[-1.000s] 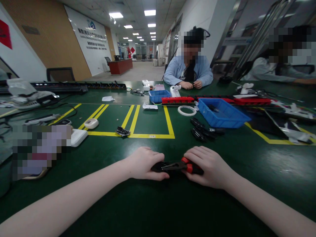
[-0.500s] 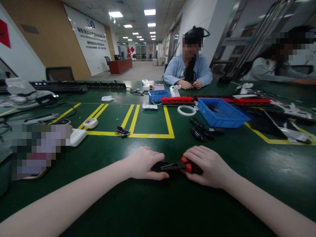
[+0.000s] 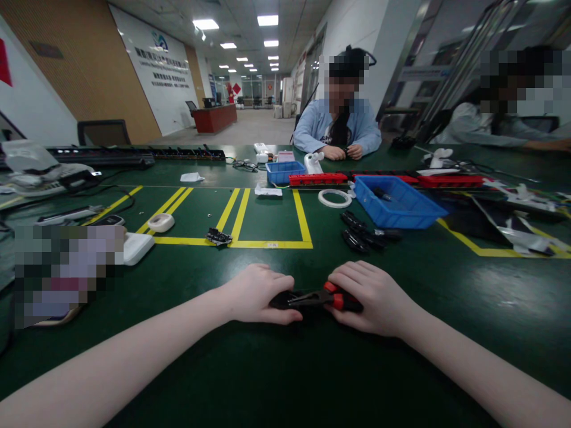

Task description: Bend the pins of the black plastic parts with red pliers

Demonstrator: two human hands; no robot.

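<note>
My right hand [image 3: 373, 298] is closed round the red-and-black handles of a pair of long-nosed pliers [image 3: 316, 298], whose jaws point left. In my left hand [image 3: 255, 295] a small dark black piece [image 3: 279, 300] is pinched between thumb and fingers. The pliers' tips lie over this piece; whether they grip it I cannot tell. Both hands rest low over the green table [image 3: 285, 368], close together. Beyond my right hand lie several similar glossy black pieces [image 3: 357, 233] in a loose pile.
A large blue bin [image 3: 401, 215] with dark pieces inside stands behind the pile, beside a white ring [image 3: 334, 198]. Farther back are a smaller blue bin [image 3: 285, 172] and red strips [image 3: 317, 179]. At left lie a phone [image 3: 71, 273] and a white box [image 3: 137, 248]. A co-worker [image 3: 338, 128] sits opposite.
The whole view has shifted slightly, so things appear a little farther left. My hands keep nearly the same hold on the pliers and the black piece.
</note>
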